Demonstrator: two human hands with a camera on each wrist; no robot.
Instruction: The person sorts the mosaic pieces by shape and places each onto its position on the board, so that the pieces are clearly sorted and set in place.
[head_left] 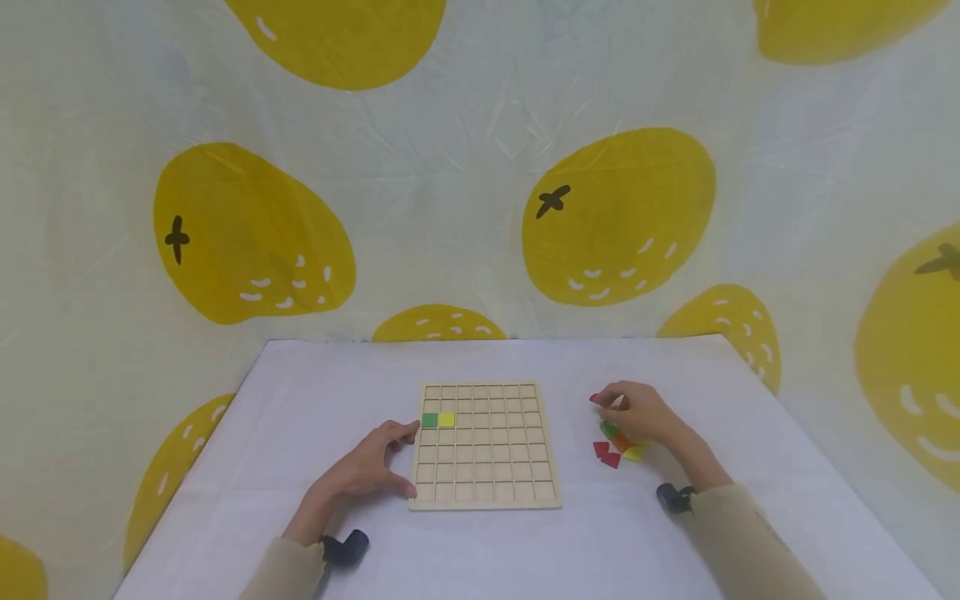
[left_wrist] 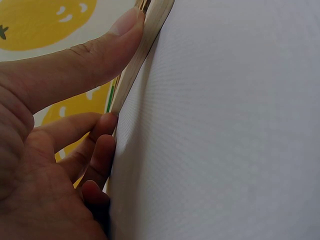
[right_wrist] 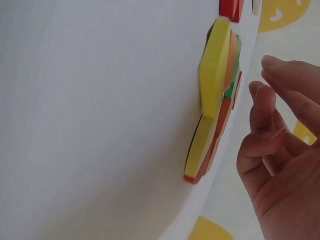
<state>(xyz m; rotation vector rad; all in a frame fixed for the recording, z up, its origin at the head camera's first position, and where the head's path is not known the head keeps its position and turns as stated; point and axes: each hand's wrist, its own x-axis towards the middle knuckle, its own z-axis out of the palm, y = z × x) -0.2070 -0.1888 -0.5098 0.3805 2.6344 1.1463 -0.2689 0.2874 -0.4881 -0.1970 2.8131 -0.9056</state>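
A square wooden grid board (head_left: 487, 507) lies flat on the table. Side by side in its left columns sit a green square tile (head_left: 429, 420) and a yellow square tile (head_left: 447, 420). Along the board's left edge, the thumb and a fingertip of my left hand (head_left: 369, 462) touch the rim, spread apart. My right hand (head_left: 636, 410) hovers over loose coloured pieces with bent fingers; nothing shows between them in the right wrist view. Below it are yellow pieces (right_wrist: 215, 70), a green piece (head_left: 607, 430) and an orange piece (head_left: 621, 442). A small red piece (head_left: 595, 398) appears beside its fingertips.
Two red pieces (head_left: 611, 460) lie at the near left of the loose group. A white cloth covers the table (head_left: 480, 554). Behind it hangs a curtain (head_left: 450, 208) printed with yellow fruit. Each wrist wears a dark camera (head_left: 347, 548).
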